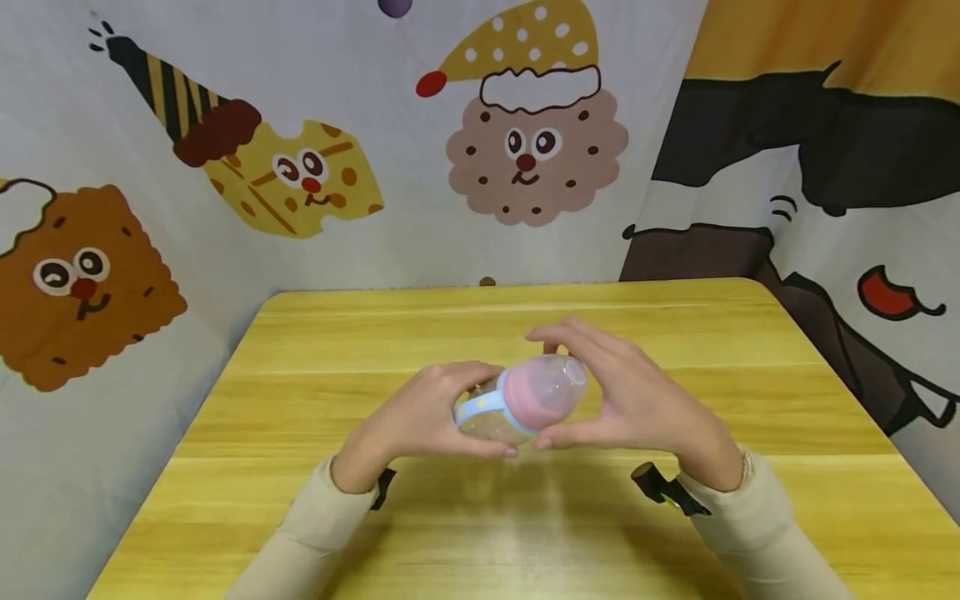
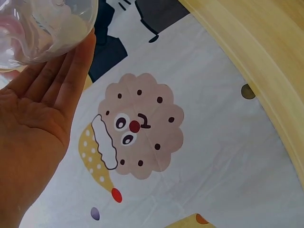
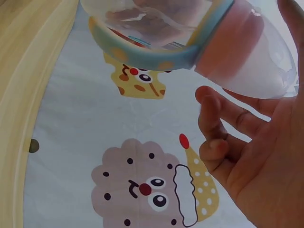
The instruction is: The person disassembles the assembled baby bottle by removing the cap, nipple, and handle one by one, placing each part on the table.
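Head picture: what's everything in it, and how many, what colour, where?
Table: 1, yellow, bottom middle
Bottle: 1, clear, pink and blue, above the table
Handle: 1 visible, blue, on the bottle
Cap: 1, see-through, on the bottle's end
Cloth: count unclear, mostly white, around the table
Cookie: 1, pinkish, top middle
Cheese: 1, yellow, left of the cookie
Biscuit: 1, brown, far left
Hats: 2 whole, yellow and striped, on cookie and cheese
Big cartoon: 1, mostly black and white, right
Dots: 2; purple, top; olive, table's back edge
Wrist gear: 2, dark, lower middle
Sleeves: 2, cream, bottom
Left hand: 1, bare, gripping the bottle
Right hand: 1, bare, by the cap
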{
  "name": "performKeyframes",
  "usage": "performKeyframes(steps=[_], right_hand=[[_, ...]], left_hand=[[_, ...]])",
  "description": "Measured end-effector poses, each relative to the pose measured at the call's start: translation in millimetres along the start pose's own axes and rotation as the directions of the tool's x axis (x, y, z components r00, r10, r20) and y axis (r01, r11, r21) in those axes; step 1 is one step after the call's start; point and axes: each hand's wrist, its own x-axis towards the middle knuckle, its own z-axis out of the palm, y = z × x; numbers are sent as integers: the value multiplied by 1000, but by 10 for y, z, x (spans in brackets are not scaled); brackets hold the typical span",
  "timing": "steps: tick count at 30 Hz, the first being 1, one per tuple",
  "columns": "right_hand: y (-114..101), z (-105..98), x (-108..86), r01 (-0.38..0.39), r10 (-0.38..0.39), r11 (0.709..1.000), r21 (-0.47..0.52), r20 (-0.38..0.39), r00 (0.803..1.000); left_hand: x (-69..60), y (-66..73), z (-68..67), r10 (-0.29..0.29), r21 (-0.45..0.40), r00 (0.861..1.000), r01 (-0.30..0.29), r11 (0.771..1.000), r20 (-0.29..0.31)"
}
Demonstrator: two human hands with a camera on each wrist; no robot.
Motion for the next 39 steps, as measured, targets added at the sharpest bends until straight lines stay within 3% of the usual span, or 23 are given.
performKeyframes(steps=[5, 11, 20, 24, 29, 39], right_hand=[[0, -5, 14, 3, -4, 1000, -8, -26, 1000], [14, 8, 25, 33, -33, 999, 23, 0, 999], [44, 29, 20, 59, -62, 991, 117, 19, 998], [60, 32, 26, 51, -58, 983, 174, 32, 998], [64, 26, 24, 66, -81, 977, 203, 66, 994], [91, -1, 0, 85, -111, 969, 231, 101, 989]], left_hand=[[22, 2, -23, -11, 12, 1000, 10, 1000, 18], [32, -20, -48, -7, 37, 999, 5, 999, 53], [34, -1, -90, 13, -66, 990, -4, 998, 141], [25, 9, -111, 1, -70, 986, 11, 997, 164], [4, 16, -110, 31, -62, 980, -19, 998, 198], [-23, 14, -86, 73, -71, 978, -60, 996, 193]])
